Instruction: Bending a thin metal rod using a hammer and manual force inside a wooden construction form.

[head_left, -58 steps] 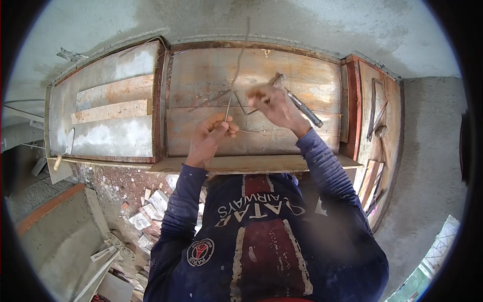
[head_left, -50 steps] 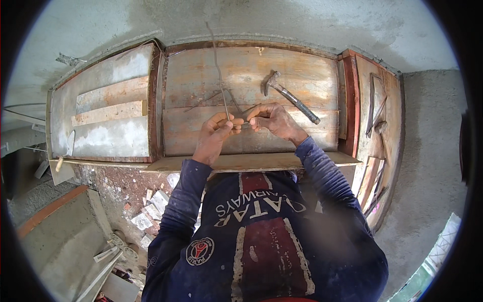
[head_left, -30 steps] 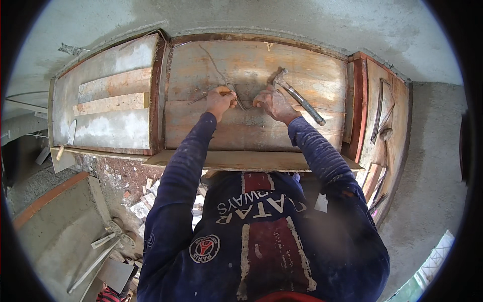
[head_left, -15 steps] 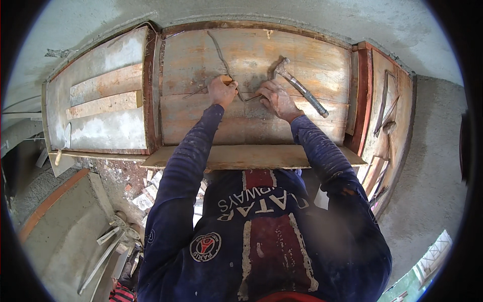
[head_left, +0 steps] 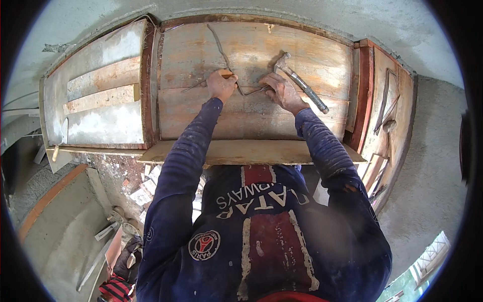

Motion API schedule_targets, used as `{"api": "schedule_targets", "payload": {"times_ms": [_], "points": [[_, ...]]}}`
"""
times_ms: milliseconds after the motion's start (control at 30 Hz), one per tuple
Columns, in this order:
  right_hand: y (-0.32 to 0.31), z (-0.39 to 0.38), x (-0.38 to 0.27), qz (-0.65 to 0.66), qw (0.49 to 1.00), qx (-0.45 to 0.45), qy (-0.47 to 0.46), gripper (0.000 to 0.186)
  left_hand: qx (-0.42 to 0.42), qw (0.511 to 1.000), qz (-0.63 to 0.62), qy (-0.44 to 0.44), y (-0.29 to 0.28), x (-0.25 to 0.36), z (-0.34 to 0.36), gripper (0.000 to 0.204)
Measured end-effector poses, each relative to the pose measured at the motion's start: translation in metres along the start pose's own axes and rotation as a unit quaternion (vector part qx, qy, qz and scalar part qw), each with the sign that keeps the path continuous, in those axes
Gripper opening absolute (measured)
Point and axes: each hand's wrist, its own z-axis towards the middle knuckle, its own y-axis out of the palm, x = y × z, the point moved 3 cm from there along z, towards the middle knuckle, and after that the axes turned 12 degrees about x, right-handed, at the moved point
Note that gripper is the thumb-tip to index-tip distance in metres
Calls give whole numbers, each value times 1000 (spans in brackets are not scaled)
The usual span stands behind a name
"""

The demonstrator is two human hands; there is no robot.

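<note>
pinching bent wire (head_left: 244, 93) (dark, kinked)

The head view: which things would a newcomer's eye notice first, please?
Probably the bare left hand and right hand, both gripping a thin bent metal rod over the middle wooden panel. Next, perhaps the hammer, lying beside the right hand on that panel. The dark blue shirt also stands out, filling the lower middle.

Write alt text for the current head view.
A person's left hand and right hand hold thin bent metal rod over a wooden panel. A hammer lies beside the right hand; two boards and a trowel rest on a grey panel at left.
</note>
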Motion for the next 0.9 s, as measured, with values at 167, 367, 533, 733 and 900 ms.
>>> {"api": "schedule_targets", "payload": {"times_ms": [167, 367, 533, 733, 900], "points": [[3, -2, 1, -18, 999, 22, -16, 38, 0, 1000, -6, -5, -1, 4, -3, 23], [7, -1, -4, -21, 999, 22, -19, 39, -10, 994, 63, 83, -12, -5, 14, 24], [19, -5, -13, -63, 996, 40, -52, 34, 17, 908, 260, 327, -34, 16, 25, 25], [22, -6, -6, -60, 995, 54, -65, 26, -75, 822, 307, 473, -33, 45, 38, 19], [24, -6, -5, -61, 992, 76, -75, 21, -156, 696, 441, 545, -21, 53, 52, 19]]}}
